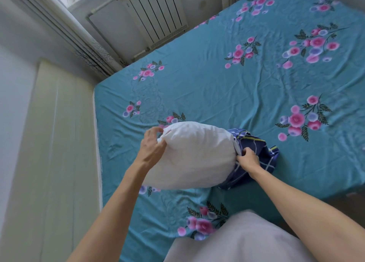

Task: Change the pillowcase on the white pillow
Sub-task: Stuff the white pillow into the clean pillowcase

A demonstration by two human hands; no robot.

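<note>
Pillow (194,155) is held above the near part of the bed (217,88), its left end clutched by the left hand (152,143) while the right hand (247,157) pinches the navy pillowcase (258,153) (bunched at the right end), so further pulling apart is judged needed next.

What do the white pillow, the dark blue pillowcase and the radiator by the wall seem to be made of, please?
The white pillow looks like matte woven cloth over soft filling: it bulges and dents under the left hand. The dark blue pillowcase, pinched by the right hand, looks like thin printed fabric, crumpled in soft folds. The radiator looks like white-painted metal, with rigid straight ribs and smooth finish.
</note>
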